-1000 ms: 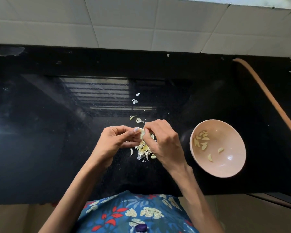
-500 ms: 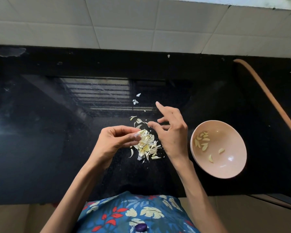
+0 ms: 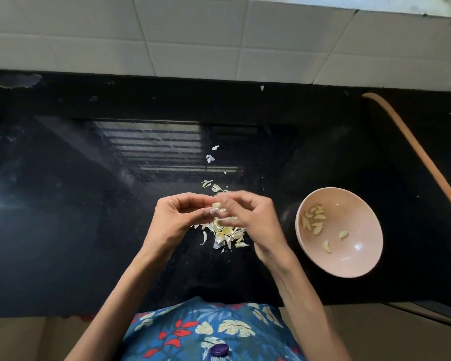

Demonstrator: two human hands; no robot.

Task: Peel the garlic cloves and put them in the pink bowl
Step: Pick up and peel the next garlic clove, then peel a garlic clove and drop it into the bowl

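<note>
My left hand and my right hand meet fingertip to fingertip over the black counter. Between them they pinch a small pale garlic clove, mostly hidden by the fingers. Right below the hands lies a heap of garlic skins and cloves. The pink bowl stands to the right of my right hand, tilted, with several peeled cloves inside it.
Loose bits of garlic skin lie on the counter beyond the hands. A brown curved hose runs along the right side. A white tiled wall backs the counter. The counter's front edge is at my waist.
My right hand, which had lifted away with fingers spread half a second ago, has come back to the left hand and pinches the clove again.
</note>
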